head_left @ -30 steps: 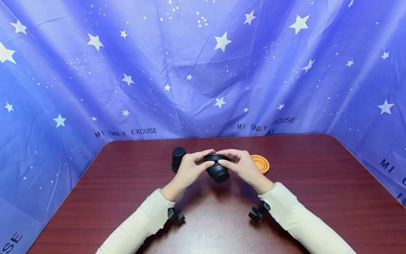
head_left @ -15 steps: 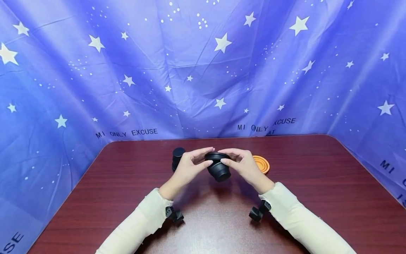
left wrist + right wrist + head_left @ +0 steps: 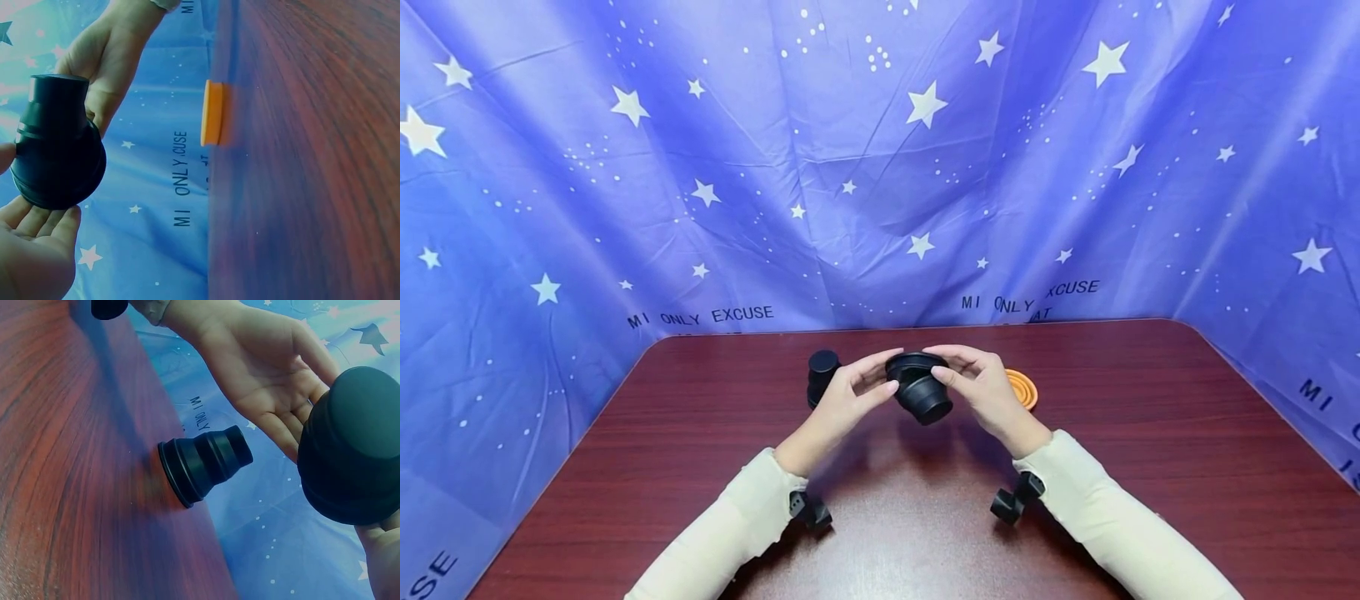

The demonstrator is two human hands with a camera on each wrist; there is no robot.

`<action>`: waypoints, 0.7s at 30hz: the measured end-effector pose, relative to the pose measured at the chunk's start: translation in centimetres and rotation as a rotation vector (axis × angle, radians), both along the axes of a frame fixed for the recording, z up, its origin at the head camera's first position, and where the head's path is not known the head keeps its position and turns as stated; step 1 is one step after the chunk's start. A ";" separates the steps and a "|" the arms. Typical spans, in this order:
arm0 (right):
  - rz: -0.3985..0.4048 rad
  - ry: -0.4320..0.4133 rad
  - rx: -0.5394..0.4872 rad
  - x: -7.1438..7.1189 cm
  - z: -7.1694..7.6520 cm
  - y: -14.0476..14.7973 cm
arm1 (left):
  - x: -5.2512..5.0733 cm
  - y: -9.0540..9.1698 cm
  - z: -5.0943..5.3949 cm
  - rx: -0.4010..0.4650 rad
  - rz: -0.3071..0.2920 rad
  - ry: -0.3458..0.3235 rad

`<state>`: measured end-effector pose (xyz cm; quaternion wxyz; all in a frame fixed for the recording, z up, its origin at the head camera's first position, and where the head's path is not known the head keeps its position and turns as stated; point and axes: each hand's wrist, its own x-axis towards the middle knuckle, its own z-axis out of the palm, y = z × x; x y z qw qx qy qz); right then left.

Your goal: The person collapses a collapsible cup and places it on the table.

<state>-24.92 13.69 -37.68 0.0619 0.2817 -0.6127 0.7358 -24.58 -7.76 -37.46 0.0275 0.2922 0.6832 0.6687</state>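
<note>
A black collapsible cup (image 3: pixel 927 402), stepped and wide-rimmed, is held above the table between both hands. Its rim faces up and away, and its narrow base tilts toward me. My left hand (image 3: pixel 844 402) pinches the rim's left side, thumb in front and fingers behind. On the right side, my right hand (image 3: pixel 994 396) grips the rim in the same way. In the right wrist view the base (image 3: pixel 369 412) appears as a flat round end. A second black stepped cup (image 3: pixel 206 464) stands upside down on the table, partly behind my left hand in the head view.
A flattened orange collapsible cup (image 3: pixel 1024 390) lies behind my right hand; the left wrist view shows its side (image 3: pixel 213 112). Black cameras (image 3: pixel 811 510) hang at both wrists over the reddish wooden table (image 3: pixel 1150 417). A blue star-printed curtain (image 3: pixel 880 167) surrounds the table's far side.
The held black cup has risen slightly and shifted right with both hands, its body turning a little. My right hand has moved up along the rim, covering more of the orange cup.
</note>
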 end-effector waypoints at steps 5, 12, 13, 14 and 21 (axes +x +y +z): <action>0.001 0.003 0.008 0.0 0.1 0.2 | -0.4 0.3 -0.3 -0.020 0.052 0.054; -0.018 0.010 0.089 0.0 0.3 0.3 | -0.6 0.3 -0.7 -0.074 0.122 0.105; -0.027 0.012 0.113 0.1 0.3 0.3 | -0.6 0.3 -0.7 -0.082 0.122 0.115; -0.033 0.014 0.141 0.1 0.4 0.3 | -0.6 0.3 -0.7 -0.091 0.122 0.128; -0.103 0.017 0.344 0.4 0.6 0.0 | -0.6 0.6 -0.4 -0.148 0.156 0.209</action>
